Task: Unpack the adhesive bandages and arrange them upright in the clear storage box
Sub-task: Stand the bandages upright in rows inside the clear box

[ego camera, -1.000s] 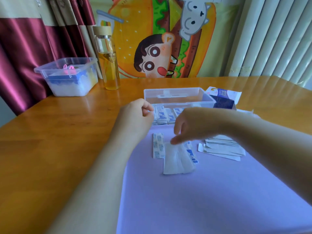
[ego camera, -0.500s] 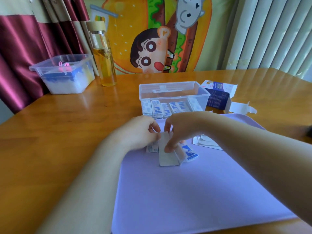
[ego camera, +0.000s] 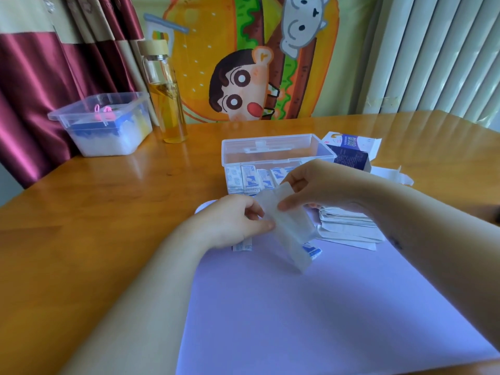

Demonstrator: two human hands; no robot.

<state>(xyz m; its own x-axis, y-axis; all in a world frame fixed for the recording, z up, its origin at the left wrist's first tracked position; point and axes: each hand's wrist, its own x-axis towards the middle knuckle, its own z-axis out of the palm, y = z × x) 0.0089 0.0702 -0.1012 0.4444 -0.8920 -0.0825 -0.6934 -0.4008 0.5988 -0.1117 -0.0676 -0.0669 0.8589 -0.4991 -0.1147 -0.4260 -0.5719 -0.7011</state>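
Both grips pinch one translucent bandage sleeve (ego camera: 293, 235). My left grip (ego camera: 232, 223) nips its left edge and my right grip (ego camera: 322, 185) nips its top end, thumb and fingers closed on the film. The sleeve hangs tilted between them, just above the purple mat (ego camera: 324, 307). I judge it light, limp and slippery, so I would take it by the edges, not the middle. The clear storage box (ego camera: 270, 147) sits just beyond the right grip, with upright bandages (ego camera: 250, 180) showing through its near wall. Loose bandages (ego camera: 311, 250) lie under the sleeve.
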